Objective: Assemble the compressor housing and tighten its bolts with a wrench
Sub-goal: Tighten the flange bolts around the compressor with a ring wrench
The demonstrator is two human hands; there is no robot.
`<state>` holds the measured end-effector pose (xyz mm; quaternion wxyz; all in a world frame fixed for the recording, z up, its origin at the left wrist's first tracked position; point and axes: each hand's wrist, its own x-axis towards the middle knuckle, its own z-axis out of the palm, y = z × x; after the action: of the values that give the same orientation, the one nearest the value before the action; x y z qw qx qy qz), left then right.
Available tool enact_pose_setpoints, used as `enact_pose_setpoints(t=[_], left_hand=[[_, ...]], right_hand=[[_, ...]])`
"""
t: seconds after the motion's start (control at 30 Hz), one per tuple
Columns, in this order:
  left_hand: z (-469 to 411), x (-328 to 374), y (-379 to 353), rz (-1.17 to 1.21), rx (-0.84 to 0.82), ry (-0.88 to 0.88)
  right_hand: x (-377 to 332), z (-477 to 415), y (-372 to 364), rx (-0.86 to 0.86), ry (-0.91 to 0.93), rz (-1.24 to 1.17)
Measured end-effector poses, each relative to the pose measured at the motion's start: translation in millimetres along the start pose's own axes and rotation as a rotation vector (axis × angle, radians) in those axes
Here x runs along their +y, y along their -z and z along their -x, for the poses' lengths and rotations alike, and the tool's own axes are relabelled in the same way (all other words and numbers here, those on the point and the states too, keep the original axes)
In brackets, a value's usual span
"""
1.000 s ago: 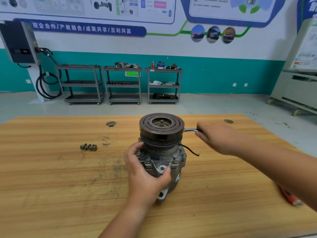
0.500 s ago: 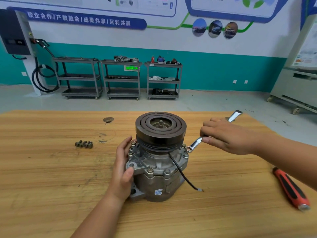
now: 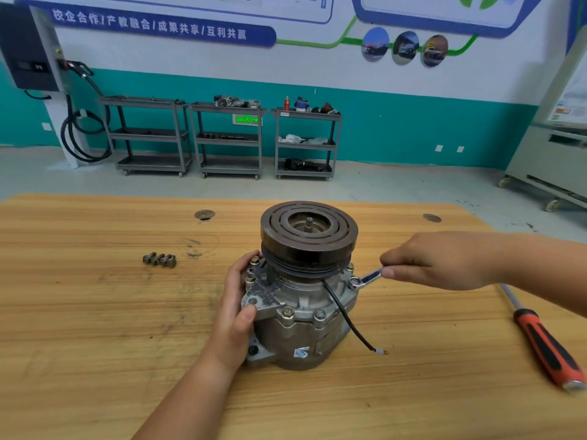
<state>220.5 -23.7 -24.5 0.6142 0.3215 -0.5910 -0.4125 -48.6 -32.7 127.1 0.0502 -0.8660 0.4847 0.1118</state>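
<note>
Fingers (image 3: 391, 257) of your right hand (image 3: 438, 262) pinch the wrench (image 3: 368, 278) by its handle, and most of the handle is hidden under your palm. The ring end sits on a bolt (image 3: 354, 281) on the right side of the compressor housing (image 3: 301, 328), just under the big black pulley (image 3: 309, 230). Your left hand (image 3: 236, 309) grips the housing on its other side, with the thumb on a flat metal ear.

To do this turn well, I think you should first push the ring all the way down on the bolt head, so it does not slip. Hold the housing firm with your left hand so it does not spin on the bench (image 3: 95, 328). Pull in short, even swings, since the pulley leaves little room. Mind the black wire (image 3: 346, 315) that hangs close by.

The housing stands upright between your two hands. A few loose bolts (image 3: 160, 260) lie well apart to the left, and a screwdriver (image 3: 549, 347) lies off to the right
</note>
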Motion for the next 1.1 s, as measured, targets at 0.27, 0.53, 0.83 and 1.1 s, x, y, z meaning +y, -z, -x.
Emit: enact_pose_setpoints(t=[0.27,0.53,0.83,1.1], left_hand=[[1,0,-1,0.010,0.011,0.016],[1,-2,0,0.016,0.014,0.007],[1,-6,3,0.028,-0.010,0.032],[1,-8,5,0.027,-0.028,0.037]], right_hand=[[-46,21,-18,-0.299,-0.455,-1.502],[-131,14,-50,0.203,-0.289,-2.697],[-109,52,-68,0.428,-0.344,-2.050],[-20,33,-30,0.314,-0.164,-0.306]])
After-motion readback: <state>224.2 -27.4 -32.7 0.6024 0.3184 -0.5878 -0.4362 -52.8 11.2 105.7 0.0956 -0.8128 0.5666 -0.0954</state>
